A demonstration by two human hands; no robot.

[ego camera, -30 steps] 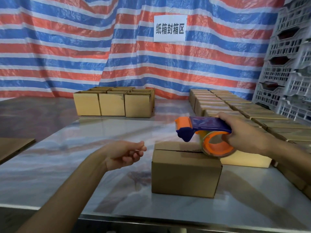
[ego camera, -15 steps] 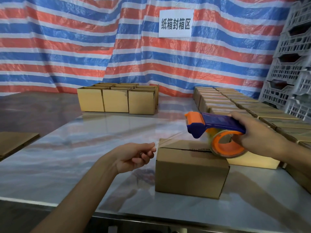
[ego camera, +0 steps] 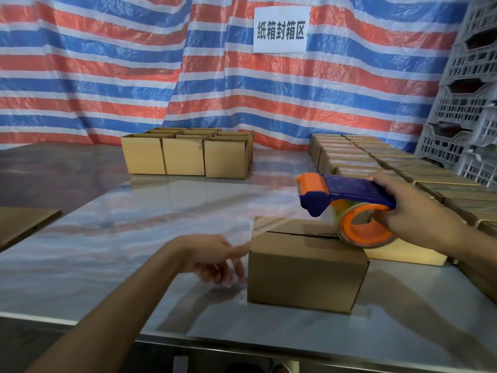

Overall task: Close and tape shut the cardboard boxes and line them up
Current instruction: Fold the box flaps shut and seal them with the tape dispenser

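Note:
A closed brown cardboard box (ego camera: 304, 278) sits near the table's front edge, its top seam untaped. Just above its right top edge, my right hand (ego camera: 414, 211) grips a blue and orange tape dispenser (ego camera: 347, 191). A clear strip of tape (ego camera: 258, 227) runs from the dispenser down to the left, over the box's top left corner. My left hand (ego camera: 212, 258), blurred, is at the box's left face with its fingertips on the tape end.
Several open-topped boxes (ego camera: 185, 157) stand in a block at the back centre of the marble-look table (ego camera: 107, 238). Rows of taped boxes (ego camera: 376, 162) line the right side. Flat cardboard (ego camera: 21, 224) lies at left. Grey plastic crates (ego camera: 468, 103) are stacked at right.
My left hand has dropped and moved right to the box's left face, drawing the tape down with it. The dispenser has stayed above the box's right top edge.

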